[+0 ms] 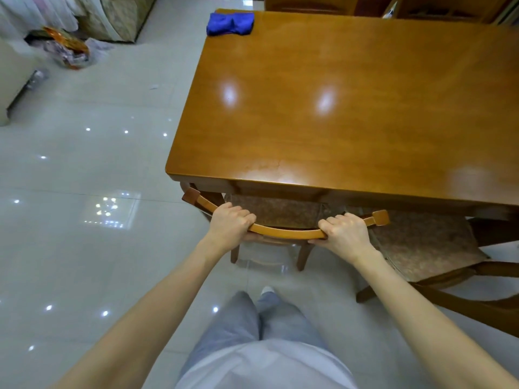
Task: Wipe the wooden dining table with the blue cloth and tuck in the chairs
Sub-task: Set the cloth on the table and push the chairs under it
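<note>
- One wooden dining table point(351, 108).
- One blue cloth point(230, 23), at the table's far left corner.
- Two chairs at the table's near edge: the left chair point(286, 233), seat partly under the top, and the right chair point(421, 242), angled out.
- Two wooden chair backs beyond the far edge: the far-left back point(309, 2) and the far-right back point(443, 7).
- Two hands, the left hand point(230, 223) and the right hand point(345, 234), both gripping the left chair's top rail.

Illumination: bright, even, from overhead. Two oval glare patches sit mid-tabletop point(365, 66), and fainter sheen lies along its near edge. Point reflections dot the glossy floor tiles point(70, 169). Wide-angle distortion bows straight lines toward the frame edges. The upper left corner is soft.
</note>
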